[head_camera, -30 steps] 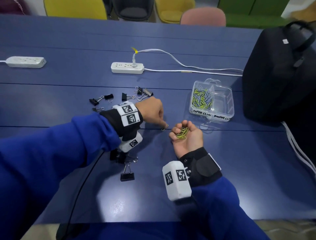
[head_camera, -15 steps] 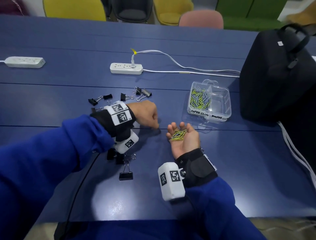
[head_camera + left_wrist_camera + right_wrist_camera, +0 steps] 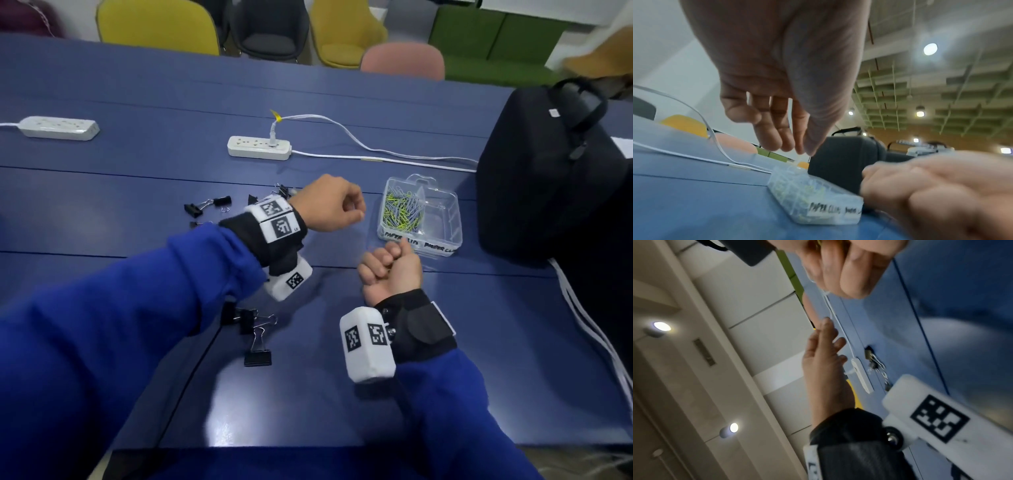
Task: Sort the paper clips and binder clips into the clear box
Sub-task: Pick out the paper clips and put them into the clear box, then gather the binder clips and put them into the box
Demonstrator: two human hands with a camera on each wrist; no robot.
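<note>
Table (image 3: 137, 192) is dark blue, binder clips (image 3: 257, 356) black, paper clips (image 3: 402, 212) yellow-green and pale blue in the clear box (image 3: 452, 222). Yellow chair (image 3: 157, 24) at 11 o'clock, black bag (image 3: 548, 178) at 2.

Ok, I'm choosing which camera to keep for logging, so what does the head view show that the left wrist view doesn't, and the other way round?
Only the head view: the loose binder clips on the table, both power strips, and the paper clips lying in just the left compartment of the clear box. Only the left wrist view: the left hand from beneath, fingertips bunched above the box, plus ceiling lights. Both: the box with its handwritten label, the fisted right hand, the black bag and the white cable.
</note>
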